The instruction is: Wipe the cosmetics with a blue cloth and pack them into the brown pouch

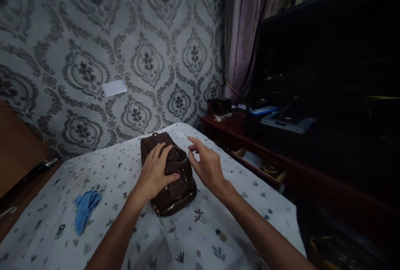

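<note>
A dark brown leather bag with gold-coloured zips lies on a white patterned bedspread. Across its top and left side rests my left hand, fingers spread and the thumb pointing right over the front. My right hand is at the bag's right edge, beside a curved pocket opening. Its thumb and a finger come together there, while the index finger sticks out above them. Whatever is between those fingertips is too small to make out.
A crumpled blue cloth lies to the left on the bedspread. On the right stands a dark red desk with an open drawer, small black boxes and cables. A white card is on the patterned wall.
</note>
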